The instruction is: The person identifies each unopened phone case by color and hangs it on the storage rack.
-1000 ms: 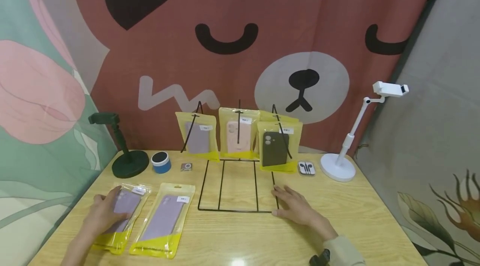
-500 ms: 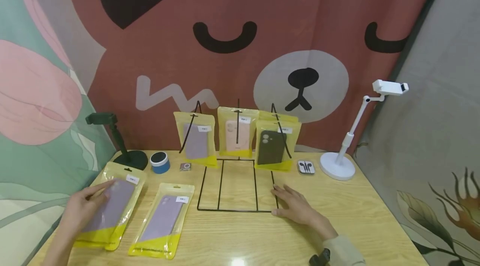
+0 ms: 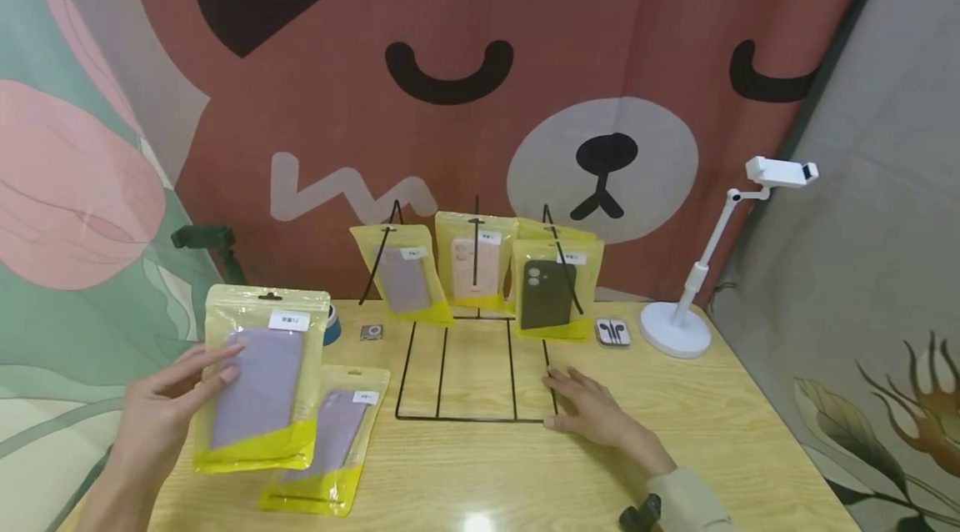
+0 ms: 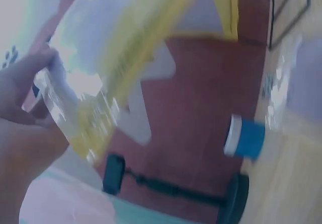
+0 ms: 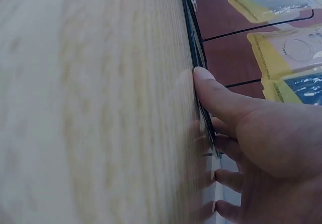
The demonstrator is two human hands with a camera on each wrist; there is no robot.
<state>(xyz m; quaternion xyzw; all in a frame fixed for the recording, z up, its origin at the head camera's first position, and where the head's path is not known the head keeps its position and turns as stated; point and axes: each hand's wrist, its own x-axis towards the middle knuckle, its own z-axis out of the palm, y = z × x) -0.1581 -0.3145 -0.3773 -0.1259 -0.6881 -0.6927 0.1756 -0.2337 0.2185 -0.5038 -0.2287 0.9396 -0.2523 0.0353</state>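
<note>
My left hand (image 3: 165,403) pinches the left side of a phone case in a clear yellow pouch (image 3: 258,390), raised upright over the table. The case is lilac, with a white label at its top right. In the left wrist view the pouch (image 4: 95,38) is blurred and tilted, thumb against its edge. A second pouched lilac phone case (image 3: 330,440) lies below, partly covered. At the right front corner of a black wire rack (image 3: 472,419), my right hand (image 3: 596,415) rests with fingers spread, touching the rack and tabletop.
Pouched phone cases hang from the rack: lilac (image 3: 405,278), pink (image 3: 476,265) and black (image 3: 547,294), with another pouch behind the black one. A blue round jar (image 3: 332,328), small player (image 3: 372,332), boxed earphones (image 3: 613,333), dark green stand (image 3: 206,238) and white stand (image 3: 675,330) stand around it.
My left hand has lifted the pouched case off the table and turned it upright, bringing it right, over the second pouch. The hanging lilac case has swung slightly. My right hand stays put.
</note>
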